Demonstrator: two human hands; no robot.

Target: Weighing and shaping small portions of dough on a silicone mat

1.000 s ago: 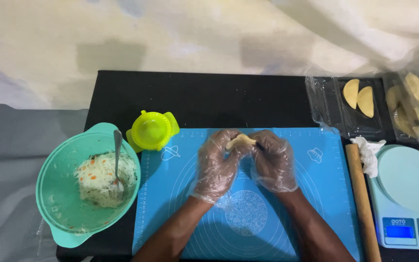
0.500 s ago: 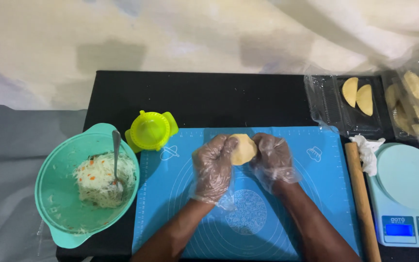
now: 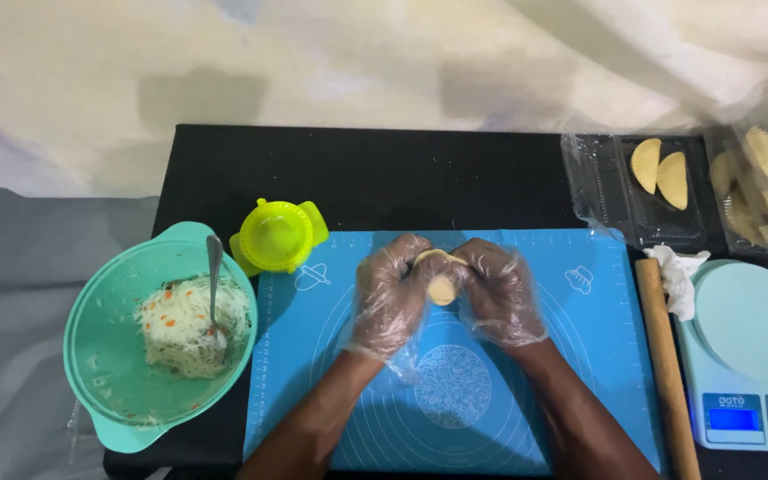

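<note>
Both hands wear clear plastic gloves and meet over the blue silicone mat [image 3: 580, 373]. My left hand [image 3: 388, 298] and my right hand [image 3: 500, 293] pinch a small pale piece of dough [image 3: 442, 286] between their fingertips, held just above the mat. Part of the dough is hidden by the fingers.
A teal bowl [image 3: 100, 373] of shredded filling with a spoon [image 3: 214, 276] sits at the left. A yellow-green dumpling press [image 3: 277, 236] stands by the mat's corner. A wooden rolling pin [image 3: 667, 364], a kitchen scale [image 3: 753, 356], and black trays with folded dumplings [image 3: 660, 173] lie at the right.
The dough has been worked between the fingers, from a rounder lump held up to a smaller folded piece lower between the fingertips. Both hands stay close together over the mat.
</note>
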